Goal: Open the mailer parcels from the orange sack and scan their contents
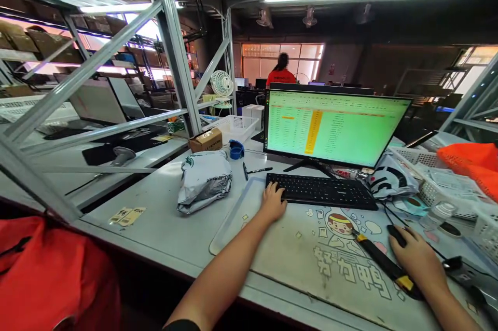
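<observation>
My left hand (273,202) rests at the left end of a black keyboard (322,190), its fingers curled onto the keys and holding nothing. My right hand (414,254) lies over a black mouse (397,235) on a worn desk mat (311,263) with a cartoon print. A black and yellow box cutter (383,262) lies on the mat just left of my right hand. Behind the keyboard stands a monitor (334,126) showing a green spreadsheet.
A grey plastic mailer bag (204,180), a small cardboard box (206,140), a blue tape roll (236,149) and a pen (260,170) lie left of the monitor. White baskets (439,185) and orange fabric (472,162) crowd the right. Metal shelving (171,51) rises left. A person in red (280,72) sits far behind.
</observation>
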A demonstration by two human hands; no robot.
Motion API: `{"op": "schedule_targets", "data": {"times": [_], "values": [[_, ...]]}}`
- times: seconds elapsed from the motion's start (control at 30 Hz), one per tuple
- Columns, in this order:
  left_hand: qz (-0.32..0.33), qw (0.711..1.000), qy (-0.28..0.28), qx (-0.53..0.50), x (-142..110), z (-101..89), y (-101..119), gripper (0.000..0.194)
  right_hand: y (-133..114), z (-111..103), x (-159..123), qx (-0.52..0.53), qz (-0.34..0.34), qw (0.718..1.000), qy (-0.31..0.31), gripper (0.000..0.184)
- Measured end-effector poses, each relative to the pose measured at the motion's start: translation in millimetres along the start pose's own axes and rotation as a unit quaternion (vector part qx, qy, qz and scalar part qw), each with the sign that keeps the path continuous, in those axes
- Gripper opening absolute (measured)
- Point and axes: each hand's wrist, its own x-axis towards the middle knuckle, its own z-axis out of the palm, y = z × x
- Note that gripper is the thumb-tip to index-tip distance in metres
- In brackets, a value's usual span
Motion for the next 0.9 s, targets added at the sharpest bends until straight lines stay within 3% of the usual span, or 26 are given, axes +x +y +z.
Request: {"op": "schedule_targets", "data": {"times": [0.43, 0.9], "values": [[0.002, 1.0, -0.022, -0.013, -2.4, -8.7, 3.1, 0.057, -17.9, -16.1, 0.4, -0.018, 0.017, 1.0, -0.005, 0.063], [-0.007, 0.999, -0.015, -0.032, -5.0, -11.8, 2.2, 0.06, -15.5, -8.8, 2.1, 0.034, -0.014, 0.999, 0.033, 0.052]]}}
